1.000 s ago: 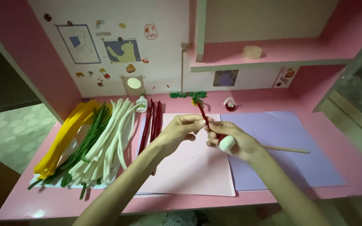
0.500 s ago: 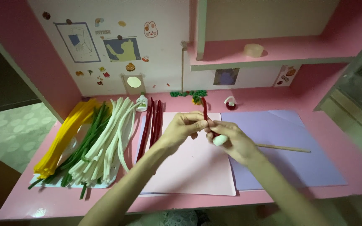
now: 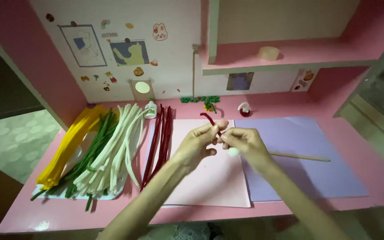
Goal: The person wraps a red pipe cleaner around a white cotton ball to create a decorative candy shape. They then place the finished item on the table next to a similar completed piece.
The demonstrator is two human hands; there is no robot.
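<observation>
where the two hands meet above the pink sheet, the left hand and right hand both pinch a dark red pipe cleaner. a small white ball sits under the right hand's fingers.

White ball more hidden in right hand; red pipe cleaner shorter

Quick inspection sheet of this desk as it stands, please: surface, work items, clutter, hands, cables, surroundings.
Surface: pink desk with pink sheet and purple sheet.
Job's things: dark red pipe cleaner and small white ball between both hands.
Clutter: yellow, green, white, dark red pipe cleaner bundles; wooden stick; small bottle.
Hands: left hand and right hand pinch the pipe cleaner.
Cables: nothing seen.
Surroundings: stickered wall, pink shelf.
</observation>
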